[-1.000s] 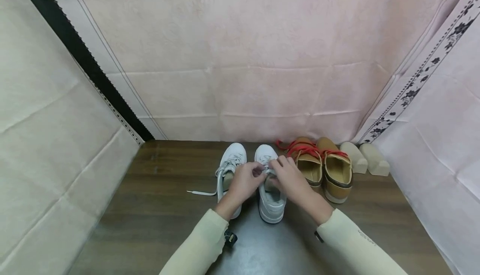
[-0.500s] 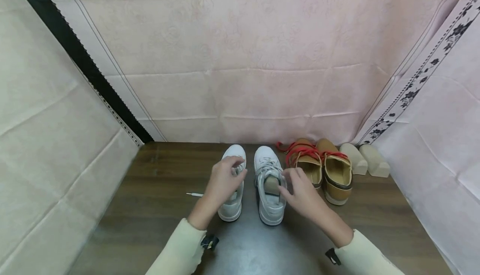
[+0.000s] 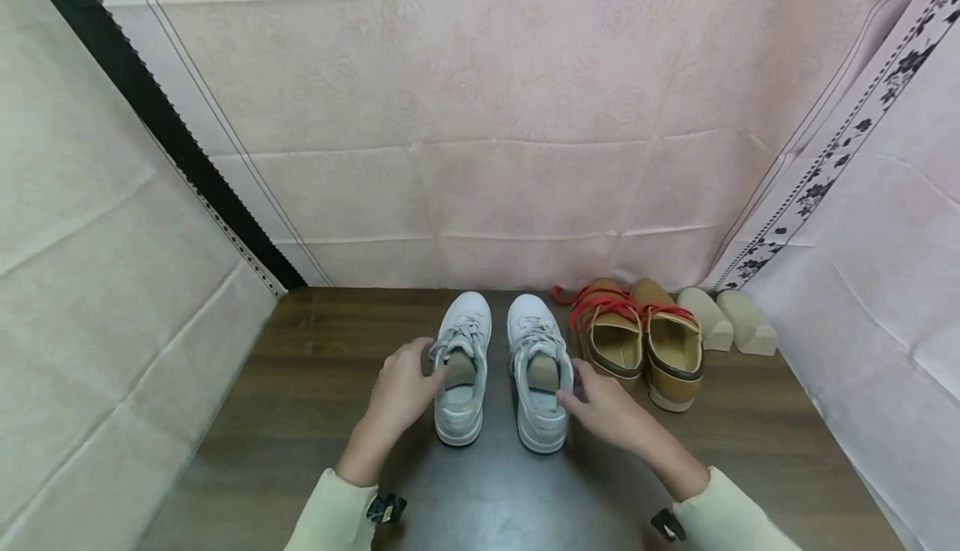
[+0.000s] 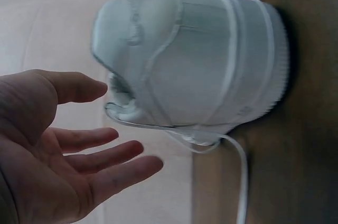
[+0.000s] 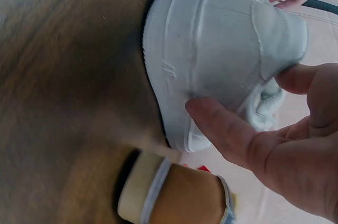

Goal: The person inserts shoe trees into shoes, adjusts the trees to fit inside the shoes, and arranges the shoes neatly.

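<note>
Two white lace-up sneakers stand side by side on the brown wood-grain surface, toes toward the back: the left sneaker (image 3: 459, 419) and the right sneaker (image 3: 542, 430). My left hand (image 3: 401, 386) is at the left sneaker's outer side, fingers spread and loosely bent around nothing. In the left wrist view, a loose white lace (image 4: 244, 176) hangs from that sneaker near the fingertips. My right hand (image 3: 606, 405) is at the right sneaker's outer side. In the right wrist view its thumb is at the collar and an extended finger (image 5: 219, 123) lies along the side wall.
Just right of the sneakers stand two tan shoes (image 3: 673, 380) with red laces (image 3: 611, 305). Two cream block-like pieces (image 3: 750, 326) lie beyond them at the far right. A pale cloth wall (image 3: 487, 201) rises behind, with more cloth at both sides.
Both hands have left the right sneaker's laces and parted. The left hand crossed over the left sneaker to its outer side; the right hand moved to the right sneaker's outer side.
</note>
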Action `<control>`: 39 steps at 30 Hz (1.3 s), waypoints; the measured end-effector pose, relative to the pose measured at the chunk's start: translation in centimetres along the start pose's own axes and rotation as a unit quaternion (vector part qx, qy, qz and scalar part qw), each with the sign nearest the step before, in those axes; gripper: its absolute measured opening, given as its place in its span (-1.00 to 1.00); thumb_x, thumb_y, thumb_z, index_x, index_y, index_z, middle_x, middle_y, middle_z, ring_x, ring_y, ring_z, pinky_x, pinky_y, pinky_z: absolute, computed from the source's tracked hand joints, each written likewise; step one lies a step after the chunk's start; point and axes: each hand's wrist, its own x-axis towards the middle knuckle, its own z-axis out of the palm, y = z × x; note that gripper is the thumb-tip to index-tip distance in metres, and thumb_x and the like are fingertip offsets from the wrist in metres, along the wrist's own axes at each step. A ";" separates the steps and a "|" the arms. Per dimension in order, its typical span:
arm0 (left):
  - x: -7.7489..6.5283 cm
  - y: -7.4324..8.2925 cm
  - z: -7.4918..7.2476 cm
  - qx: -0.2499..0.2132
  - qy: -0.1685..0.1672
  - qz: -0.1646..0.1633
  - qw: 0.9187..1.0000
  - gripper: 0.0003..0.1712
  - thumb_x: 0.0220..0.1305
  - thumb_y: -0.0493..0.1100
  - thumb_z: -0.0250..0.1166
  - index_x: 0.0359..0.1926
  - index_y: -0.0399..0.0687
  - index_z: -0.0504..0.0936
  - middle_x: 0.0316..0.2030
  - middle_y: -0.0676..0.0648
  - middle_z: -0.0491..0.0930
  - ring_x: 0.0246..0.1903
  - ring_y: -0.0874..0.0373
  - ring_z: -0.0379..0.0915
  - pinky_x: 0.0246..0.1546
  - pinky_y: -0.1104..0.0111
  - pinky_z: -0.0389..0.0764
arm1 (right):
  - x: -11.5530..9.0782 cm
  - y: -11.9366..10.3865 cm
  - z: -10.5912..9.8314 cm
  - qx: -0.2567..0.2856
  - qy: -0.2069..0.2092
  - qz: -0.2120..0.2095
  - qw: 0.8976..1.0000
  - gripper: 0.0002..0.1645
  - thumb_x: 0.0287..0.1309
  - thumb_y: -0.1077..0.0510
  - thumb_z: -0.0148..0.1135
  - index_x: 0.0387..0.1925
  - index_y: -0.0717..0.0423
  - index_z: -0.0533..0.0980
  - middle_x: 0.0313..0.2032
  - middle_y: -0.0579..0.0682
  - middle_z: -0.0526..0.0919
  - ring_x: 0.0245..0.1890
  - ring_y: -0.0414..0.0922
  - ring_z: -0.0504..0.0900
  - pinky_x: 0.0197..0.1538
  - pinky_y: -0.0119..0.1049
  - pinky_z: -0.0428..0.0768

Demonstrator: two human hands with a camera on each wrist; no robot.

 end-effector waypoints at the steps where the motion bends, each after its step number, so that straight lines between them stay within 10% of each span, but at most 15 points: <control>1: -0.1 -0.3 0.2 -0.008 -0.013 -0.010 1.000 -0.36 0.34 -0.05 0.41 0.35 -0.21 0.51 0.21 -0.28 0.61 0.16 -0.15 0.59 0.04 -0.06 0.64 | 0.1 0.0 0.1 0.005 -0.003 -0.001 1.000 -0.24 0.45 0.06 0.23 0.48 0.34 0.21 0.25 0.32 0.58 0.20 0.15 0.65 0.19 0.10 0.63; 9: -0.2 -1.8 1.7 -0.069 -0.031 -0.019 0.997 -0.40 0.31 -0.20 0.41 0.32 -0.33 0.52 0.16 -0.36 0.64 0.10 -0.13 0.62 0.07 -0.02 0.66 | 1.1 -0.1 1.4 0.043 0.001 0.000 0.999 -0.26 0.47 0.08 0.20 0.50 0.26 0.19 0.27 0.29 0.58 0.23 0.15 0.64 0.23 0.13 0.60; 19: 0.2 -2.0 2.4 -0.119 -0.033 -0.028 0.992 -0.41 0.29 -0.25 0.42 0.31 -0.32 0.53 0.02 -0.29 0.70 -0.24 0.08 0.68 -0.35 0.29 0.71 | 2.2 -1.2 3.1 0.065 0.013 0.001 0.998 -0.27 0.44 0.10 0.23 0.48 0.25 0.22 0.21 0.26 0.63 0.21 0.13 0.65 0.22 0.12 0.61; 39: 1.3 -3.5 0.5 -0.151 -0.026 -0.048 0.987 -0.41 0.29 -0.36 0.36 0.34 -0.33 0.50 0.02 -0.34 0.66 -0.21 0.00 0.71 -0.44 0.29 0.75 | 5.0 -2.9 5.2 0.073 -0.008 -0.032 0.997 -0.23 0.43 0.07 0.25 0.48 0.30 0.20 0.23 0.29 0.60 0.18 0.13 0.65 0.21 0.10 0.62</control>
